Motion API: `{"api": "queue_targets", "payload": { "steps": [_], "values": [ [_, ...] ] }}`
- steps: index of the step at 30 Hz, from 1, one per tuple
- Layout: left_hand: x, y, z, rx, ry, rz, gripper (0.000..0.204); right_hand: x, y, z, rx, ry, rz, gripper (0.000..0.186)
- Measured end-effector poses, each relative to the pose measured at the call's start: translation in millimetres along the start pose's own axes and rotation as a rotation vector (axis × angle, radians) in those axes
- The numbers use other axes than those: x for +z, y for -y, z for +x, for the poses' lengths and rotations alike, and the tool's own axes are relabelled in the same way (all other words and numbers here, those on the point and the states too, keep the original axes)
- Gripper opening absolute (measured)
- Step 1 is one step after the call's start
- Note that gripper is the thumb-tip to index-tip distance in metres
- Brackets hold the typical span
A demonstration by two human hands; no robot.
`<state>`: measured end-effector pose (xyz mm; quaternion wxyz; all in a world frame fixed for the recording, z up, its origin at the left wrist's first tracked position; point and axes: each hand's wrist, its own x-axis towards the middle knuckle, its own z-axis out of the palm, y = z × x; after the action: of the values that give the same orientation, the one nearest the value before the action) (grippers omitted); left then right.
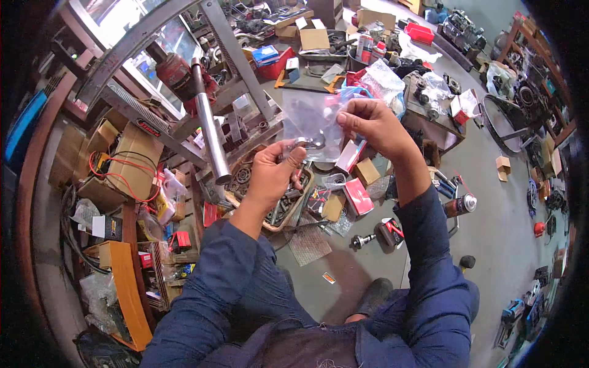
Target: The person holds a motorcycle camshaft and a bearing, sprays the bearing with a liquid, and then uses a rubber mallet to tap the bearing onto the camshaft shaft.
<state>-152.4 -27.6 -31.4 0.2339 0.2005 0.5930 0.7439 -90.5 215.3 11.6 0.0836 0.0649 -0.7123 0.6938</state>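
Observation:
In front of me, my left hand [275,170] is closed, thumb and fingers pinching a small shiny metal part [315,141] with a rounded end. Against the lower portion of a clear plastic bag [299,115] lies this part; whether it sits inside the bag or in front of it I cannot tell. My right hand [375,126] pinches the bag's right edge between thumb and fingers, holding it raised. Below my hands stands a tray [270,227] of loose metal parts, partly hidden by my left hand and forearm.
A press frame [245,73] with a red jack [178,76] and a long steel tube [211,135] stands close on the left. Red and white boxes [358,196], bubble wrap [308,245] and a spray can [461,205] lie around. An orange panel [127,294] is at lower left.

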Motion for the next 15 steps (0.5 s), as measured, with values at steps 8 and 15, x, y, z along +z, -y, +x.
{"api": "queue_targets", "payload": {
  "steps": [8, 15],
  "values": [
    [2.2, -4.3, -2.2, 0.023, 0.013, 0.053, 0.028, -1.6, -4.3, 1.2, 0.038, -0.036, 0.055, 0.024],
    [3.1, -9.0, -3.8, 0.024, 0.036, -0.009, 0.022, 1.3, -7.7, 1.7, 0.074, -0.118, 0.124, 0.028]
  ]
}}
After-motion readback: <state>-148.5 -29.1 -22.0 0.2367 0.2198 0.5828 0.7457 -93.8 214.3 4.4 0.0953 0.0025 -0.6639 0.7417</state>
